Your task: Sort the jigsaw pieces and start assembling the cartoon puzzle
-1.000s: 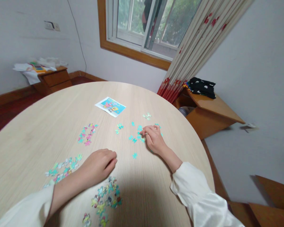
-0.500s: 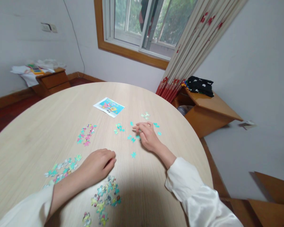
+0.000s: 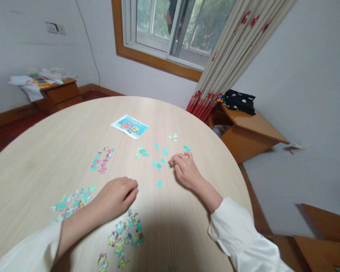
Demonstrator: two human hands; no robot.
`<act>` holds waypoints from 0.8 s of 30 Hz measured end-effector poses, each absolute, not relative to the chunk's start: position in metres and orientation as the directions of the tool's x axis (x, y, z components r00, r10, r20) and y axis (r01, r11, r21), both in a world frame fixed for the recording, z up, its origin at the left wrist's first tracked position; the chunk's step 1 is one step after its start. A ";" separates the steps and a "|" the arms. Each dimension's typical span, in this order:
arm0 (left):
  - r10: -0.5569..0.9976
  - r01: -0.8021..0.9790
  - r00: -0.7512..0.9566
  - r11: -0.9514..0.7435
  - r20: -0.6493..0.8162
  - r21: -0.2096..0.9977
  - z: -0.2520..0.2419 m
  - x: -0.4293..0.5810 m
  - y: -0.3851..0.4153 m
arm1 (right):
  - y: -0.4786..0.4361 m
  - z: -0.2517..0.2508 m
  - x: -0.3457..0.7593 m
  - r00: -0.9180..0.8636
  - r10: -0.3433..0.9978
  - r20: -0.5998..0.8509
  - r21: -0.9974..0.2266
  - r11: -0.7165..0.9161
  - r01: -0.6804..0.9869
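My right hand (image 3: 185, 169) rests on the round wooden table (image 3: 59, 143) with its fingers curled, the fingertips pinched on a small teal puzzle piece (image 3: 168, 163) among several loose teal pieces (image 3: 158, 165). My left hand (image 3: 116, 195) lies knuckles up, fingers curled loosely under, nothing visible in it. Beside it lie a group of mixed puzzle pieces (image 3: 73, 201) to the left and another cluster (image 3: 126, 234) near the front edge. A pink and teal cluster (image 3: 102, 161) lies further back.
A picture card (image 3: 129, 126) lies near the table's middle back. A wooden cabinet (image 3: 251, 130) with dark clothing (image 3: 239, 102) stands right of the table under a curtain. A low drawer unit (image 3: 61, 94) with papers stands at the left wall.
My right hand reached left toward the far teal pieces, then drew back slightly toward me. The left hand has stayed in place.
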State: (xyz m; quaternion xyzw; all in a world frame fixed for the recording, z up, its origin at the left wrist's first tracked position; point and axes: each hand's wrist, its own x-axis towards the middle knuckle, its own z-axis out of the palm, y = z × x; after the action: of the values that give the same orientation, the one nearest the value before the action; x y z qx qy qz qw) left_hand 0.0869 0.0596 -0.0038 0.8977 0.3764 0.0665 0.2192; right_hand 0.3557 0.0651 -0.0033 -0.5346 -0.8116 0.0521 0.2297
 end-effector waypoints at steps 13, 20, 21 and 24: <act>0.699 0.652 0.712 -0.622 -0.067 0.434 -0.003 0.088 0.059 | 0.066 0.007 0.339 -0.294 0.925 0.242 -0.205 0.345 0.916; 0.710 0.641 0.704 -0.622 -0.022 0.449 -0.002 0.088 0.058 | 0.042 0.012 0.317 -0.478 0.852 0.213 -0.287 0.522 0.803; 0.710 0.642 0.704 -0.622 -0.022 0.448 -0.002 0.089 0.058 | 0.042 0.012 0.310 -0.504 0.840 0.200 -0.301 0.542 0.784; 0.714 0.654 0.699 -0.618 -0.037 0.437 -0.002 0.089 0.059 | 0.051 0.008 0.293 -0.553 0.816 0.168 -0.359 0.573 0.737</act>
State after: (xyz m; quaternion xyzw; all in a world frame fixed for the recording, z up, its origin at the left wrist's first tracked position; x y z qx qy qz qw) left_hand 0.0890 0.0589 -0.0015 0.8966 0.3813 0.0704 0.2140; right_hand 0.2927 0.0513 0.0079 -0.4449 -0.8725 0.1242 0.1596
